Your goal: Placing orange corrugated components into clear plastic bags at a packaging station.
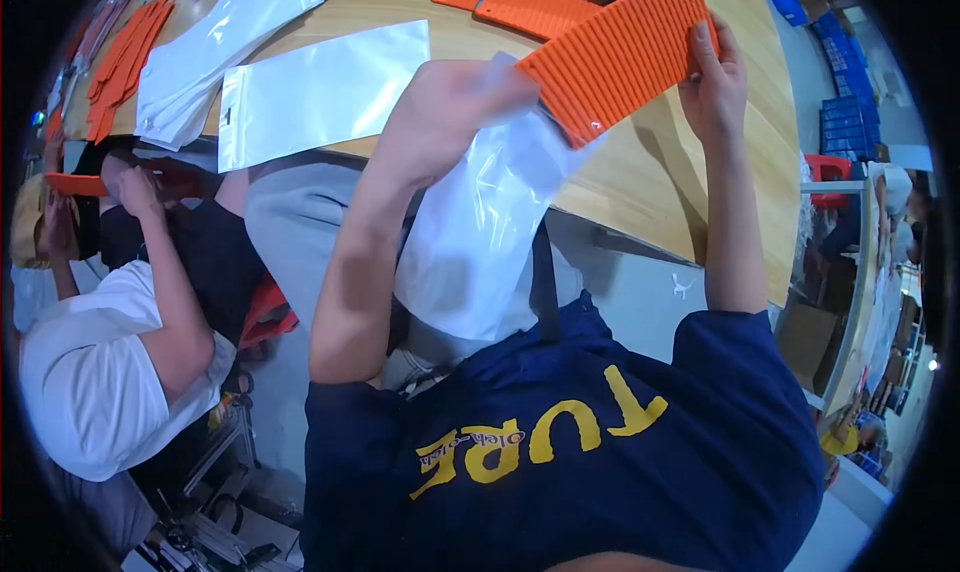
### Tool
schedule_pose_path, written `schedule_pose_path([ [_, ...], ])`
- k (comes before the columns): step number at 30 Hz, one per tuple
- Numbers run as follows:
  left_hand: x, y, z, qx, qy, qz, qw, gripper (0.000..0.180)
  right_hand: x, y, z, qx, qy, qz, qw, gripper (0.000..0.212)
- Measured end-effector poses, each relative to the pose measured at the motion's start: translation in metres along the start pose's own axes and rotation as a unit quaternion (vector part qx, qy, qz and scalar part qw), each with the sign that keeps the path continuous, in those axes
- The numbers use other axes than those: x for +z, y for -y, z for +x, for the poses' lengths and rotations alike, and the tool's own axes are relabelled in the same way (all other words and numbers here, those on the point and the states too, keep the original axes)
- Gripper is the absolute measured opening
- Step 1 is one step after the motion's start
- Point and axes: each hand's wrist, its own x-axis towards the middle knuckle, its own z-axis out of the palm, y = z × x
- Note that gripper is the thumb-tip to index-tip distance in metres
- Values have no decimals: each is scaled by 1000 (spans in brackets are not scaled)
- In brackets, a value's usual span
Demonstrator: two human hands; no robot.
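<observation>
Orange strip: The bumpy orange strip (620, 60) is held up over the desk (650, 197), with its near end by the top of the shiny bag (480, 237).
Right grip: The right grip (716, 84) pinches the strip's far end, thumb on top.
Left grip: The left grip (445, 112) pinches the shiny bag near its top. It is blurry, so one cannot tell if it touches the strip.
Shiny bag: It hangs past the desk's edge. One cannot tell if the strip's tip is inside.
White bags: One flat bag (325, 97) lies beside a pile of bags (185, 87).
More orange: Ribbed pieces (535, 10) and a heap of thin strips (125, 62) lie on the desk.
Left side: A person in white (95, 372) holds an orange piece (75, 184).
</observation>
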Motion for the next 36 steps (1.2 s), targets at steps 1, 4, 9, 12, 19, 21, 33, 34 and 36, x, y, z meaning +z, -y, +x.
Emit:
schedule_pose_path([
  [1,1,0,0,-6,9,0,1000,37,7,2,-3,-3,-6,-22,1000,38],
  [4,7,6,0,15,19,-18,1000,35,8,1,-5,0,3,-51,999,39],
  [9,12,12,0,71,43,-48,995,33,2,-3,-5,21,55,-80,995,42],
  [12,9,5,-1,3,115,11,993,33,1,-7,-6,19,82,-115,990,43],
  [19,16,17,3,-31,150,-144,978,37,17,-4,-13,46,137,-115,983,43],
  [21,19,9,1,-74,119,-198,970,39,26,-7,-15,53,97,-124,986,43],
  [33,31,0,0,-6,91,-56,994,30,42,12,-41,-7,138,-240,961,34],
  [34,34,3,2,11,85,-61,994,30,40,14,-41,-4,160,-255,954,32],
  [36,35,10,4,42,69,-65,995,29,47,16,-49,-2,198,-257,946,32],
])
